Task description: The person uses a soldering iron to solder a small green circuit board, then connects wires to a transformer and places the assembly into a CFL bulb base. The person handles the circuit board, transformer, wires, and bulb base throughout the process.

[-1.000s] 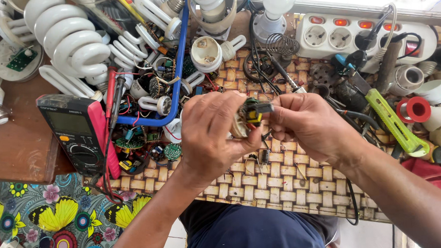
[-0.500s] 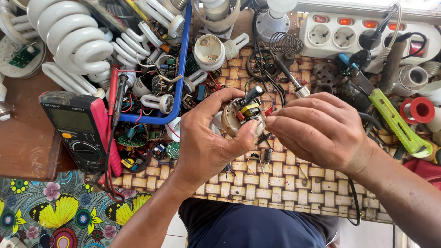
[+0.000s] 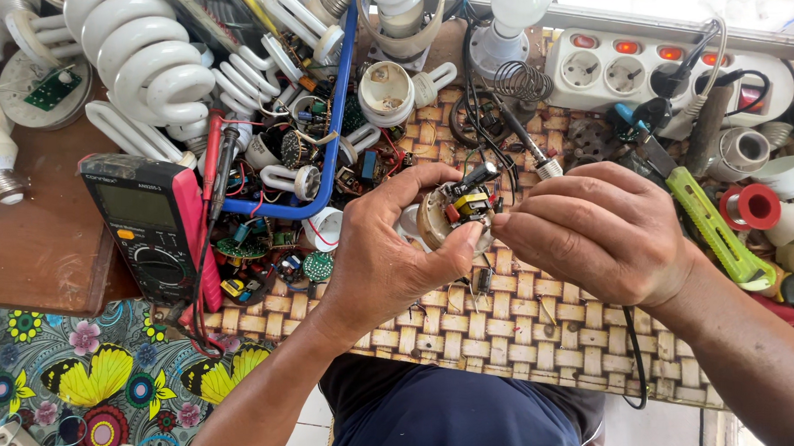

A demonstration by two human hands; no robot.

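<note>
My left hand (image 3: pixel 389 250) grips a small round circuit board (image 3: pixel 456 210) with a black capacitor and yellow and red parts on top. It is held above a woven mat (image 3: pixel 506 320). My right hand (image 3: pixel 604 233) pinches the board's right edge with fingertips, and a metal-tipped tool (image 3: pixel 535 152) pokes out above its knuckles. Whether the right hand holds that tool is hidden.
A black and red multimeter (image 3: pixel 151 227) lies left. Spiral lamp tubes (image 3: pixel 136 56), lamp bases and loose circuit boards crowd a blue tray (image 3: pixel 336 120) behind. A white power strip (image 3: pixel 638 65), a green utility knife (image 3: pixel 710 230) and red tape (image 3: pixel 753 206) lie at the right.
Both hands have stayed together on the circuit board. The board has turned slightly, and my right hand's fingers have closed in on its right edge.
</note>
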